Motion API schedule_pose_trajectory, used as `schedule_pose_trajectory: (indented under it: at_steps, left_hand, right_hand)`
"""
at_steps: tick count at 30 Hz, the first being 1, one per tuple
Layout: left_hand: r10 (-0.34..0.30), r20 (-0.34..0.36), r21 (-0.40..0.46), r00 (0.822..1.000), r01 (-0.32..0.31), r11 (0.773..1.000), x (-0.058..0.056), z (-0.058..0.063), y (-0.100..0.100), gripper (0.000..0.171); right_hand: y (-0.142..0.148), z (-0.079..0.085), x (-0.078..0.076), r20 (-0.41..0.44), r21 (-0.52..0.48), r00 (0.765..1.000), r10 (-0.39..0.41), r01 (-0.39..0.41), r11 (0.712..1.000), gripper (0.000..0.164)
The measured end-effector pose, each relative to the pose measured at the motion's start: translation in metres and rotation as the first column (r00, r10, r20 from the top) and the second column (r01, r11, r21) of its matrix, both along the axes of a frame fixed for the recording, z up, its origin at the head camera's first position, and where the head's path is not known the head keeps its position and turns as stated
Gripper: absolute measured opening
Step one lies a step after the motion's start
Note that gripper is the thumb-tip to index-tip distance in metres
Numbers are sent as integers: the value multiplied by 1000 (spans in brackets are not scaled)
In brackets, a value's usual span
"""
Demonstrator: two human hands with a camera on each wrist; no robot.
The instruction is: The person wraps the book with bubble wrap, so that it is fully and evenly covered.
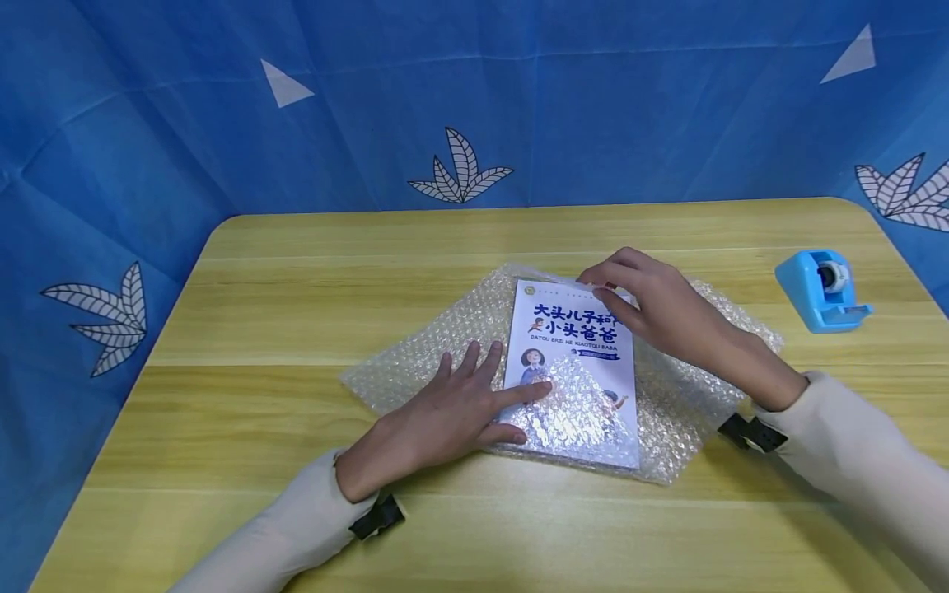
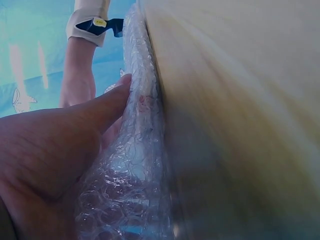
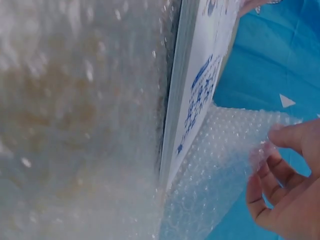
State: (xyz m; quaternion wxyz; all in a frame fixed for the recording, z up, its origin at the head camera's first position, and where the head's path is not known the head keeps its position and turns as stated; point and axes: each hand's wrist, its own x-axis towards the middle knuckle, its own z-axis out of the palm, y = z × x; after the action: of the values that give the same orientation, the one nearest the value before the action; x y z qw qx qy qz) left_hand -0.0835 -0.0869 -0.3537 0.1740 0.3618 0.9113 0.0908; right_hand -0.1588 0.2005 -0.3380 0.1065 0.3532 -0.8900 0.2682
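A paperback children's book (image 1: 567,338), its white cover printed with a blue Chinese title, is laid face up on a sheet of bubble wrap (image 1: 474,321), a little right of the table's middle. The title is set toward the far end. The near part of the cover is overlaid by a pointed fold of the wrap, through which the printed figures are partly seen; the sheet is spread out beyond the book to left and right.

The left hand (image 1: 452,412) is rested at the book's left edge with its fingers straight and spread: thumb and index finger are laid over the wrapped near part, the other fingertips on the wrap to the left. By the right hand (image 1: 660,305), at the book's far right corner, an edge of the wrap is pinched between thumb and fingers, as is shown in the right wrist view.

Both forearms are covered by pale sleeves (image 1: 853,445), with a dark strap (image 1: 752,432) worn at each wrist. A blue tape dispenser (image 1: 806,292) is stood well to the right on the wood-grain table (image 1: 296,329). The far side is bordered by a blue cloth (image 1: 371,107) printed with leaves and white triangles.
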Motion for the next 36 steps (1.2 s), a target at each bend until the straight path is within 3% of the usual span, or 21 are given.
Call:
schedule_pose_trajectory:
  at_steps: [8, 24, 30, 36]
  left_hand:
    - [1, 1, -8, 1000, -1, 1000, 0, 0, 0, 61]
    - [-19, -31, -29, 999, 18, 999, 1, 0, 1, 60]
    - [-22, -37, -33, 999, 21, 999, 1, 0, 2, 61]
    - [-28, -39, -26, 999, 27, 999, 2, 0, 1, 61]
  right_hand:
    - [0, -8, 7, 46, 43, 996, 83, -85, 995, 28]
    - [0, -20, 19, 135, 114, 980, 144, -160, 980, 29]
    - [-1, -24, 20, 129, 116, 978, 164, -179, 977, 27]
    - [-2, -28, 23, 28, 116, 969, 244, -245, 962, 26]
